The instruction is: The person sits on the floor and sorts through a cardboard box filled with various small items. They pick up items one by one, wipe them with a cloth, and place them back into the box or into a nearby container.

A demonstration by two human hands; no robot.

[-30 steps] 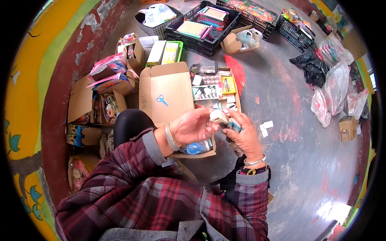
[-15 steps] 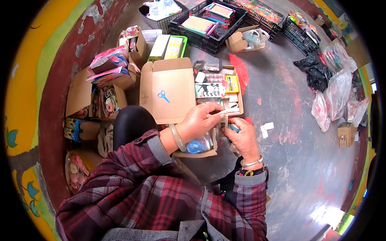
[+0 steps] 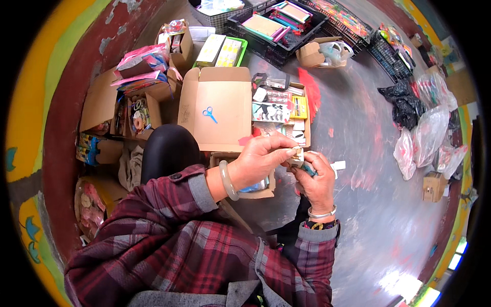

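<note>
My left hand (image 3: 263,159) pinches a small whitish box (image 3: 296,158) between thumb and fingers. Its upper end faces up and shows something brownish, too small to make out. Close against it, my right hand (image 3: 318,180) is closed around a small turquoise thing (image 3: 309,169), mostly hidden by the fingers. Both hands are above the near right edge of an opened cardboard box (image 3: 266,192). Blue scissors (image 3: 209,114) lie on the brown cardboard lid (image 3: 217,134) beyond my left hand. Packets and a yellow box (image 3: 299,107) fill the carton just past my hands.
Cartons of stationery (image 3: 138,115) crowd the left wall. Black crates (image 3: 279,48) line the back, beside a green tray (image 3: 240,51). Plastic bags (image 3: 429,128) and a small carton (image 3: 433,187) sit at the right. White paper pieces (image 3: 338,165) lie on the floor near my right hand.
The small box has been tipped, so its end now faces up. My hands have moved slightly right, and the view has shifted a little.
</note>
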